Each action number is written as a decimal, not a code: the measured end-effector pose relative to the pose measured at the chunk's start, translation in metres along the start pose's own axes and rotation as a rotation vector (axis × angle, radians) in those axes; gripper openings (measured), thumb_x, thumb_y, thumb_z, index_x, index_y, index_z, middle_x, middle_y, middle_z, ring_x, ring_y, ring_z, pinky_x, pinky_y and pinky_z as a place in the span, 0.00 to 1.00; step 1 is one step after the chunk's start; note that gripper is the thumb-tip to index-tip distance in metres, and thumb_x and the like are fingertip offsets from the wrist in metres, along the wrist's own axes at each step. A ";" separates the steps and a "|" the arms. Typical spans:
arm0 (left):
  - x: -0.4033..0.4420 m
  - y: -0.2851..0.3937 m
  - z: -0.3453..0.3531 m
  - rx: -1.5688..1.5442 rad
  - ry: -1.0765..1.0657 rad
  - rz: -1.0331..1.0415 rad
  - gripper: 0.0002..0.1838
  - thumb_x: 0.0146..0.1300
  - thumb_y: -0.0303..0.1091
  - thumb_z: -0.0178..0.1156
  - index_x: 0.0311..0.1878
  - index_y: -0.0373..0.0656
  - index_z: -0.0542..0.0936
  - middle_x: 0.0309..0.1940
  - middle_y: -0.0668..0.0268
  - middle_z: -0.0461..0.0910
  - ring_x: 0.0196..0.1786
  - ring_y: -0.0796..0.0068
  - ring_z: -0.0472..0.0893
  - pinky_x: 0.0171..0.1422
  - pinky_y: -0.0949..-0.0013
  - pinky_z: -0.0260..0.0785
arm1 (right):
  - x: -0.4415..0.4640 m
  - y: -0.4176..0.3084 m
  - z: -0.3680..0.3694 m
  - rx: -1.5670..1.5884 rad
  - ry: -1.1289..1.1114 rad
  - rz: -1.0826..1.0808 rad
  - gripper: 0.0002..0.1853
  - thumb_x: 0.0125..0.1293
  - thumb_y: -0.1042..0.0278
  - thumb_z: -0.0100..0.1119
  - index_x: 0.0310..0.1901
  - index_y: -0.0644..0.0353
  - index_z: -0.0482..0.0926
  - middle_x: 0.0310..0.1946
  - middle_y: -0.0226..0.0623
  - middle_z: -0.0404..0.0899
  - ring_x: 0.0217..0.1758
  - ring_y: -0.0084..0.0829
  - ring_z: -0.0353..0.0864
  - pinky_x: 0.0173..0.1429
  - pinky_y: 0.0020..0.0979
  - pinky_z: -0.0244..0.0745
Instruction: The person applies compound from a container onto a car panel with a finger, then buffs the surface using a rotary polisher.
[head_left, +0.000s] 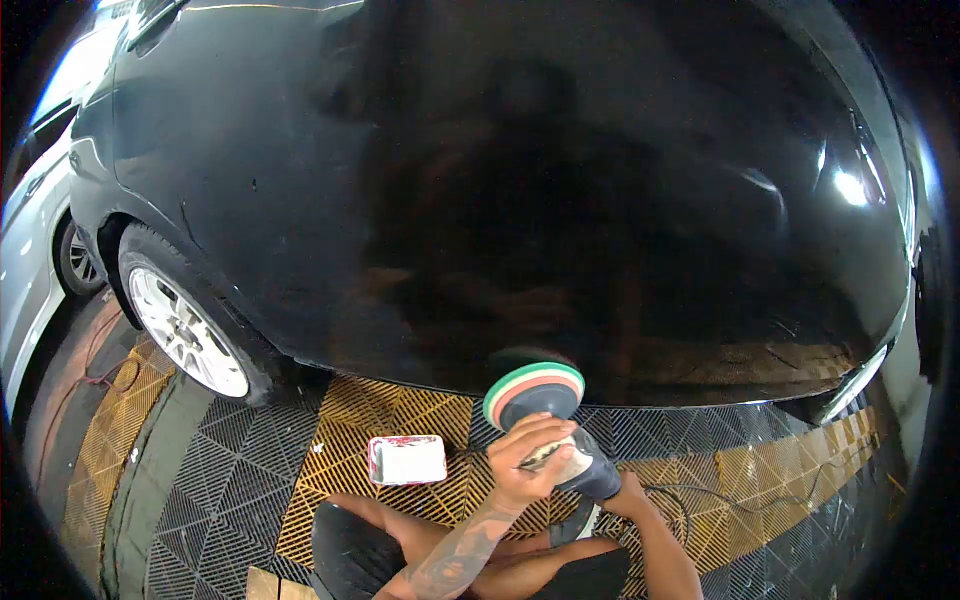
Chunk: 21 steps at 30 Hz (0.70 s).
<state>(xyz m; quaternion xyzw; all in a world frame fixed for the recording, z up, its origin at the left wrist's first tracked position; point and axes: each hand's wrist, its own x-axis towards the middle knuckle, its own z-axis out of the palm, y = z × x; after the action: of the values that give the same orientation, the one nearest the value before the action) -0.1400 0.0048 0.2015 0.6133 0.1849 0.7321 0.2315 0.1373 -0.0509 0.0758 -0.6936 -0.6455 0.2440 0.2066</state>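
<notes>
A polisher (575, 468) with a round foam pad (570, 382), layered green, pale and salmon, is held in both my hands. My left hand (530, 462) is closed over the front of its body, just behind the pad. Around the rear of the body, my right hand (628, 497) is wrapped, its fingers partly hidden. The pad is at the lower edge of a glossy black car panel (480, 230); I cannot tell whether it touches. A white rectangular tub (407, 460) with reddish smears lies on the floor left of the polisher.
A white-spoked wheel (185, 330) of the black car is at the left, with a white car (40, 220) beyond it. Black and yellow grid tiles (230, 490) cover the floor. A dark cord (740, 505) runs along the right. My bent legs (365, 545) are below.
</notes>
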 end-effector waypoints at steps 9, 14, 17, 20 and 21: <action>-0.002 -0.012 -0.105 0.059 0.272 0.005 0.10 0.59 0.34 0.68 0.40 0.37 0.84 0.35 0.55 0.90 0.43 0.60 0.89 0.65 0.53 0.74 | 0.047 -0.060 0.046 0.002 -0.098 -0.188 0.16 0.46 0.63 0.71 0.36 0.63 0.84 0.33 0.54 0.85 0.39 0.53 0.87 0.46 0.42 0.80; -0.003 -0.022 -0.149 0.044 0.403 0.001 0.16 0.62 0.41 0.68 0.44 0.37 0.82 0.35 0.54 0.89 0.43 0.59 0.88 0.69 0.51 0.70 | 0.060 -0.109 0.058 -0.003 -0.082 -0.307 0.20 0.47 0.62 0.70 0.43 0.61 0.84 0.38 0.55 0.86 0.44 0.55 0.86 0.50 0.45 0.80; -0.006 -0.022 -0.155 0.054 0.374 0.003 0.14 0.66 0.39 0.64 0.46 0.37 0.79 0.40 0.56 0.85 0.44 0.60 0.86 0.71 0.47 0.67 | 0.054 -0.127 0.044 -0.029 -0.120 -0.301 0.23 0.48 0.61 0.69 0.47 0.61 0.84 0.41 0.57 0.86 0.48 0.56 0.86 0.54 0.46 0.80; -0.014 -0.025 -0.137 -0.004 0.372 -0.038 0.14 0.64 0.39 0.66 0.45 0.38 0.81 0.38 0.54 0.87 0.44 0.60 0.87 0.71 0.49 0.68 | 0.052 -0.100 0.041 -0.052 -0.122 -0.285 0.22 0.46 0.63 0.68 0.46 0.61 0.84 0.41 0.57 0.85 0.48 0.57 0.85 0.53 0.48 0.80; -0.015 -0.025 -0.125 -0.020 0.372 -0.046 0.14 0.63 0.39 0.67 0.44 0.37 0.82 0.36 0.53 0.89 0.44 0.60 0.88 0.70 0.51 0.69 | 0.049 -0.085 0.038 -0.050 -0.118 -0.281 0.22 0.46 0.63 0.68 0.46 0.61 0.84 0.41 0.57 0.85 0.48 0.57 0.85 0.53 0.48 0.80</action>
<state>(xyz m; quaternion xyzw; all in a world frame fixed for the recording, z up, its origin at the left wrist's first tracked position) -0.2579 0.0182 0.1528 0.4606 0.2313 0.8292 0.2162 0.0495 0.0037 0.0931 -0.5858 -0.7532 0.2369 0.1829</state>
